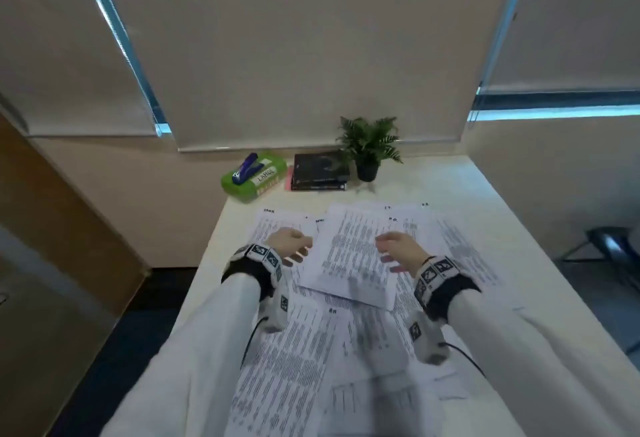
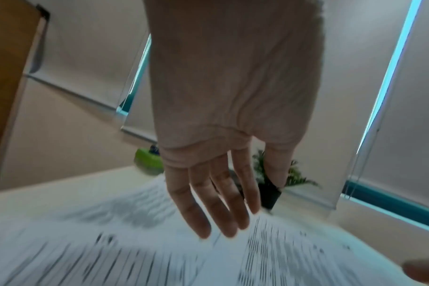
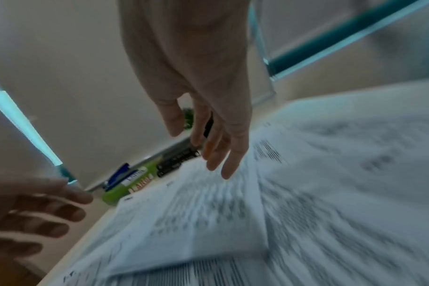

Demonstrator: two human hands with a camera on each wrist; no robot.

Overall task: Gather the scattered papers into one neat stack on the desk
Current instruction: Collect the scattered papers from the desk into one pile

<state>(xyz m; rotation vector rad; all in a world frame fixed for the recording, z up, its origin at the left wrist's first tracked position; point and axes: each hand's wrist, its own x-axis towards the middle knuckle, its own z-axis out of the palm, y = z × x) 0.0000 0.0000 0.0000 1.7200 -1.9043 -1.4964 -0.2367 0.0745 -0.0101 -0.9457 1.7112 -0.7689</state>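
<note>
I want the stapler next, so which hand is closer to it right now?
Left. The left hand hovers over the papers just in front of the stapler; the right hand hovers farther to the right.

Papers (image 1: 349, 263) lie overlapping across the desk (image 1: 485, 201); behind them, left to right: tissue box (image 1: 258, 178), books (image 1: 320, 171), potted plant (image 1: 369, 149)
</note>
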